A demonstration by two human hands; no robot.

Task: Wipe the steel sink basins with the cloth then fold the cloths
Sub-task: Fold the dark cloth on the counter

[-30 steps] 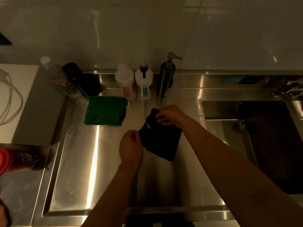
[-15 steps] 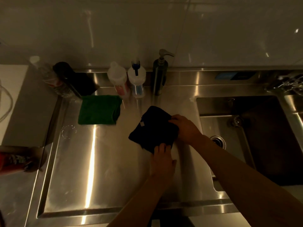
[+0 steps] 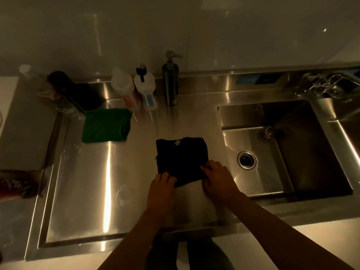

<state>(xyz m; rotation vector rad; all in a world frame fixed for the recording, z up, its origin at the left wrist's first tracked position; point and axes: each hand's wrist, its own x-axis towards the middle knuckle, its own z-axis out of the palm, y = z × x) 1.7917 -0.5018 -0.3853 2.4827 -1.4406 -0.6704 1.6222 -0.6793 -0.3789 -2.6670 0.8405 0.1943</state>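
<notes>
A dark navy cloth (image 3: 181, 156) lies folded into a rough square on the steel drainboard (image 3: 93, 188), a small pale tag near its far edge. My left hand (image 3: 162, 184) pinches its near left corner. My right hand (image 3: 216, 174) grips its near right corner. A green cloth (image 3: 106, 125), folded, lies flat at the far left of the drainboard. The steel sink basin (image 3: 303, 152) with its round drain (image 3: 247, 159) opens just right of my right hand.
Two white bottles (image 3: 134, 88) and a steel pump dispenser (image 3: 170, 78) stand along the back ledge. Dark bottles (image 3: 64, 90) crowd the far left corner. A wire rack (image 3: 327, 84) sits at the far right. A red object (image 3: 11, 184) lies at the left edge.
The navy cloth went from bunched in both hands to lying flat and squared on the drainboard. Both hands moved to its near corners.
</notes>
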